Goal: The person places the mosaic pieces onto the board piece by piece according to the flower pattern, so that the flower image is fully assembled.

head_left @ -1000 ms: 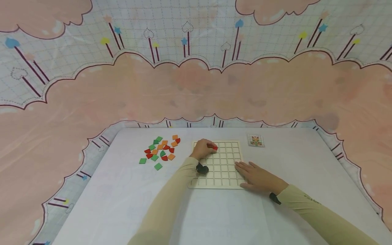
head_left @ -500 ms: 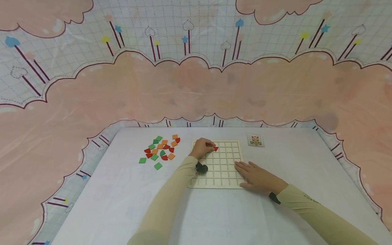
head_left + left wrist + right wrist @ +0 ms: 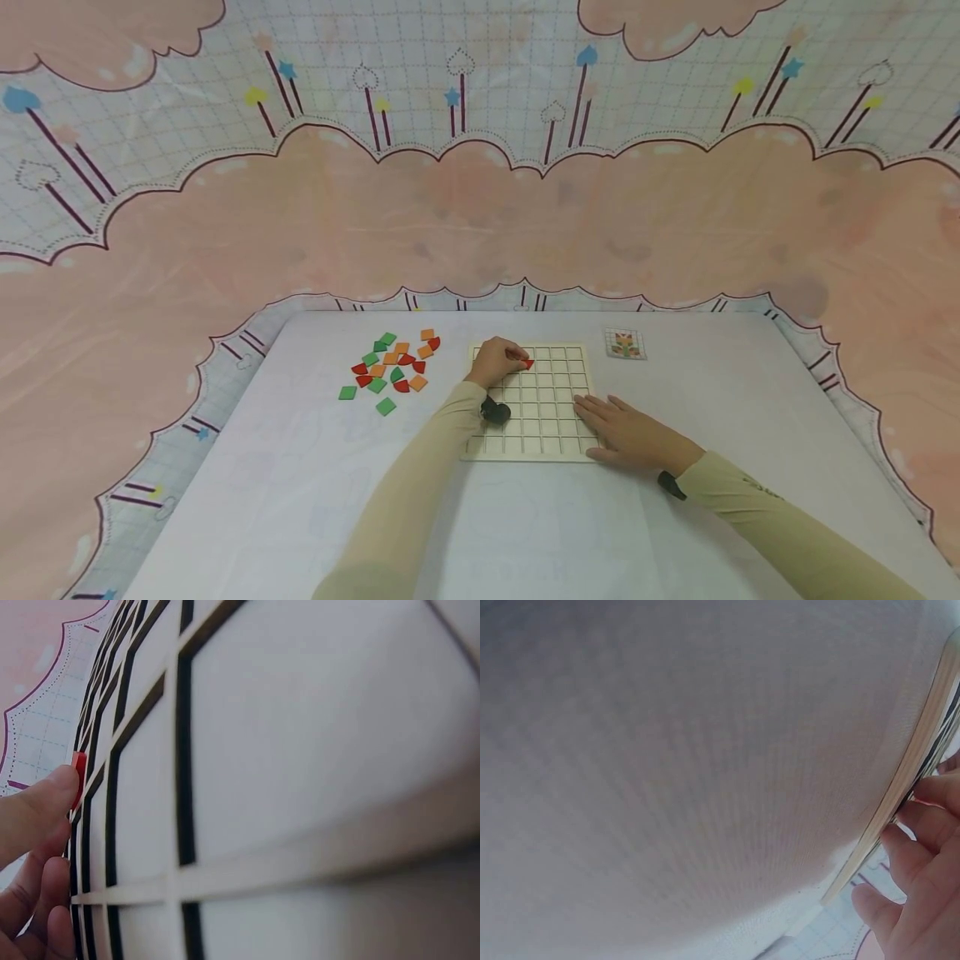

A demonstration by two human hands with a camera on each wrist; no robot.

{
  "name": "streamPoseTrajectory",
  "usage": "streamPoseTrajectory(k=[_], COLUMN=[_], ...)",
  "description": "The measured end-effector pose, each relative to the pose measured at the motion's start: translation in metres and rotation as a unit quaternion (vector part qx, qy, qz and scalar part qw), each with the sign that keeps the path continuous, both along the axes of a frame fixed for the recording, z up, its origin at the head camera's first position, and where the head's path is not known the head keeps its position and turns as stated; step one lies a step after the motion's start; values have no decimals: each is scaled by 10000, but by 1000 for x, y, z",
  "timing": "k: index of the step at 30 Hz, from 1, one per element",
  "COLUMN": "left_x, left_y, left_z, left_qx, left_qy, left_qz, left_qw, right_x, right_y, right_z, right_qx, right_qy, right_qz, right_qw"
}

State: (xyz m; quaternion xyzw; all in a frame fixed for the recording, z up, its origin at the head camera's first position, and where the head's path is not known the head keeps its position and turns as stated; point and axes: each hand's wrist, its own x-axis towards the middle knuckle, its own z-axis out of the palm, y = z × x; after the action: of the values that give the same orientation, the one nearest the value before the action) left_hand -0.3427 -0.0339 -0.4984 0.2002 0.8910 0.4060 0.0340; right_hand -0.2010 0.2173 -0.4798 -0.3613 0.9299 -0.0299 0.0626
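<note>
Over the upper part of a pale wooden grid board (image 3: 532,425), my left hand (image 3: 498,362) pinches a small red tile (image 3: 529,364) between thumb and fingers. From the left wrist, the thumb lies against the tile's edge (image 3: 78,780), low over the grid; its full outline is covered by the fingers. My right hand (image 3: 637,435) lies with outstretched fingers on the board's right edge. The right wrist view has those fingers (image 3: 907,859) along the board's wooden side (image 3: 889,802).
Loose green, orange and red tiles (image 3: 391,359) are scattered left of the board, some square and some quarter-round. A small card (image 3: 626,343) with a coloured grid picture lies behind the right hand. A white cloth covers the table (image 3: 555,533).
The red tile has turned slightly in my left fingers and shifted a little within the same area of the grid. My right hand stays on the board's edge.
</note>
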Motion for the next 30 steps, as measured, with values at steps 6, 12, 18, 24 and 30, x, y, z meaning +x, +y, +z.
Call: streamPoseTrajectory(k=[6, 12, 18, 24, 30], left_x=[6, -2, -1, 3, 1], left_y=[1, -6, -17, -36, -64], left_z=[7, 4, 17, 35, 46], left_qx=[-17, 165, 274, 421, 439], left_qy=[-315, -389, -513, -789, -903], left_qz=[72, -130, -313, -421, -524], left_qw=[9995, 9990, 9978, 9951, 9936], right_x=[1, -1, -1, 0, 2], right_y=[-1, -1, 0, -1, -2], right_z=[0, 2, 3, 6, 8], right_qx=[35, 87, 91, 78, 63], right_qy=[-146, -146, -183, -129, -180], right_qz=[-115, -48, -63, -44, -86], right_qw=[9998, 9998, 9998, 9999, 9998])
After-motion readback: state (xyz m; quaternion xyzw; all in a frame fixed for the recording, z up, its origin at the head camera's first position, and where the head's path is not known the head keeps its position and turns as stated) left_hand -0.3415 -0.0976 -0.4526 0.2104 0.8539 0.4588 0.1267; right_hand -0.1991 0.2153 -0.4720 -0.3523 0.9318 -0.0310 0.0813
